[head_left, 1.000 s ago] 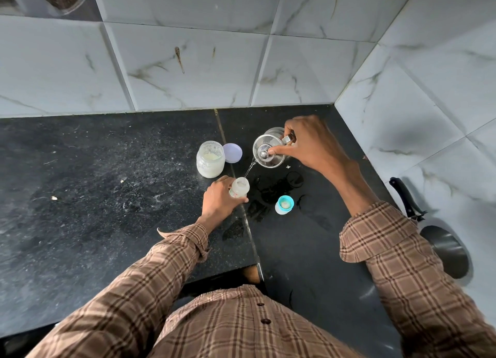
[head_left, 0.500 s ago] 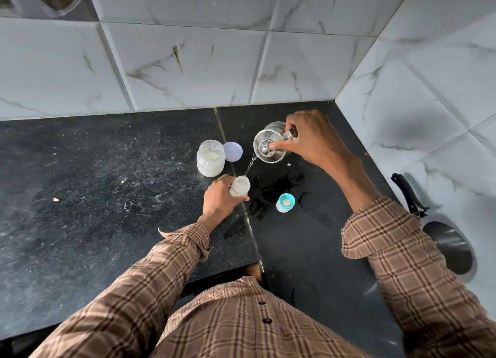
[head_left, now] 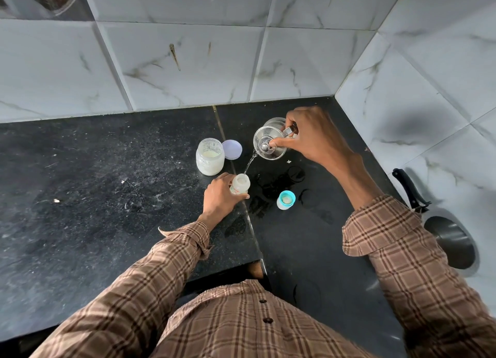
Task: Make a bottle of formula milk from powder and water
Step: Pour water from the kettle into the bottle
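Note:
A small baby bottle (head_left: 240, 184) stands uncapped on the black counter (head_left: 107, 191), and my left hand (head_left: 220, 196) grips its side. My right hand (head_left: 314, 136) holds a glass kettle (head_left: 269, 143) tilted toward the bottle, one finger on the lid knob. A thin stream of water (head_left: 249, 165) runs from its spout into the bottle's mouth. An open jar of formula powder (head_left: 210, 160) stands just behind the bottle, with its pale purple lid (head_left: 232, 149) lying beside it. The bottle's teal cap with teat (head_left: 286, 200) rests to the right.
Wet rings and spilled water (head_left: 273, 188) mark the counter between the bottle and the cap. A steel pan with a black handle (head_left: 445, 237) sits at the right edge by the tiled wall. Marble-look tiles close the back and right sides.
The kettle stays tilted and the water keeps flowing into the bottle. Both hands hold nearly the same positions; the view shifted slightly.

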